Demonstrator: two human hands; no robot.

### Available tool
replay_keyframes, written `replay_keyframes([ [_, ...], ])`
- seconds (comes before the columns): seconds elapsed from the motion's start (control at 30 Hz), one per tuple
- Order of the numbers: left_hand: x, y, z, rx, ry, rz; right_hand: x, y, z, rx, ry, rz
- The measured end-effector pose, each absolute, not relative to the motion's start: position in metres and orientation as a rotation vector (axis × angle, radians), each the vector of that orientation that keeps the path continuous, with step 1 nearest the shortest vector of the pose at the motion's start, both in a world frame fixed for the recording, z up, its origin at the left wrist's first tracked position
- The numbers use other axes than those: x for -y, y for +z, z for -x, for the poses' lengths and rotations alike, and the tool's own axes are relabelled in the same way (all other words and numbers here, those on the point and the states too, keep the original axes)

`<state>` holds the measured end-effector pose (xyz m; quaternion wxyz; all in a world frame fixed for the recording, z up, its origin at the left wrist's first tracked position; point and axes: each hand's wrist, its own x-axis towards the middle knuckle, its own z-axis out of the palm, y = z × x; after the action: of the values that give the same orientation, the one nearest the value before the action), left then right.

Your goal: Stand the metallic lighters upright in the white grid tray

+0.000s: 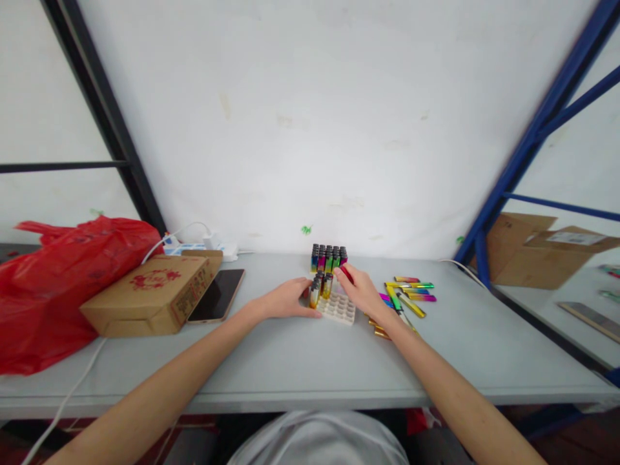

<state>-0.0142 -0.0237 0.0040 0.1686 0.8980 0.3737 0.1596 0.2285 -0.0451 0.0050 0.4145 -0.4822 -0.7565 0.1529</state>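
Note:
A white slotted tray (339, 309) lies on the grey table (300, 361), with a few colourful lighters (320, 286) standing in its far-left slots. My left hand (288, 300) rests against the tray's left side, fingers curled along it. My right hand (361, 290) is over the tray's far right, pinching a red lighter (345, 272) upright above it. A full block of upright lighters (329, 258) stands just behind the tray. Loose lighters (411, 292) lie scattered to the right of my right hand.
A cardboard box (152, 294) and a phone (217, 295) lie at left, beside a red plastic bag (58, 284). A power strip with white cable (203, 245) runs along the wall. A blue rack frame (527, 142) and more cartons (537, 248) stand at right.

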Motion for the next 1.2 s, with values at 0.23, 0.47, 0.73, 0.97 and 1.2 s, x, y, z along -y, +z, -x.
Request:
replay_keyframes([
  [0.23,0.023,0.003,0.015,-1.024,0.485,-2.546,0.054,0.018,-0.231,2.170,0.147,1.061],
  [0.47,0.023,0.003,0.014,-1.018,0.491,-2.542,0.057,0.017,-0.228,2.246,0.287,1.074],
  [0.73,0.024,0.004,0.014,-1.020,0.491,-2.535,0.054,0.011,-0.228,2.175,0.424,1.087],
  [0.97,0.022,0.001,0.015,-1.038,0.500,-2.532,0.053,0.014,-0.229,2.273,0.365,1.128],
  [1.2,0.024,0.004,0.014,-1.062,0.477,-2.522,0.041,0.027,-0.267,2.222,0.020,1.365],
])
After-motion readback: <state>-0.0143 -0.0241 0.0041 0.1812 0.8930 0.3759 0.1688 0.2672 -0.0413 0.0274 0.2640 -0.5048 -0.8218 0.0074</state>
